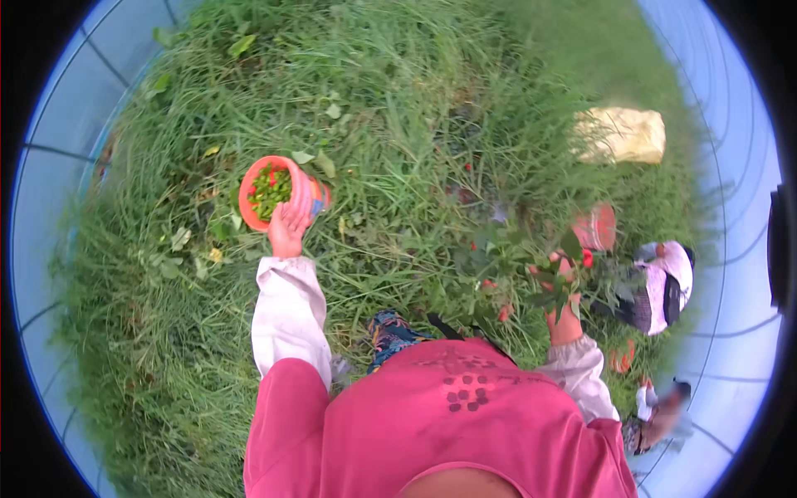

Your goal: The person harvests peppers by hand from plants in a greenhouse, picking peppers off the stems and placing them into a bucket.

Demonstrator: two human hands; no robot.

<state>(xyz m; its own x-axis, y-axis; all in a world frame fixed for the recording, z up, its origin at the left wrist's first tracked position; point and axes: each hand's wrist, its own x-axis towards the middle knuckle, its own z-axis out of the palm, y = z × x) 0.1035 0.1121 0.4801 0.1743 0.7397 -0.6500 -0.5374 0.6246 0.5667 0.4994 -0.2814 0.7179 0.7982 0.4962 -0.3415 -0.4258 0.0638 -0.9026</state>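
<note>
My left hand (290, 225) grips the near rim of an orange plastic bucket (306, 187), its fingers lying along the outer wall. The bucket leans with its mouth to the left, and green peppers with a few red ones (271, 190) fill much of it. On the right, my right hand (565, 269) reaches among the leaves of a pepper plant (548, 292), which partly cover the fingers and wrist. A red pepper (587, 258) hangs close beside those fingers. Whether the right hand holds a pepper or stem cannot be made out.
Tall grass (398, 143) surrounds me. A second reddish bucket (596, 227) and a pale yellow sack (619, 135) stand to the right. Two other people, one person (663, 286) bending and another person (663, 414) farther back, are at the right, near an orange container (622, 357).
</note>
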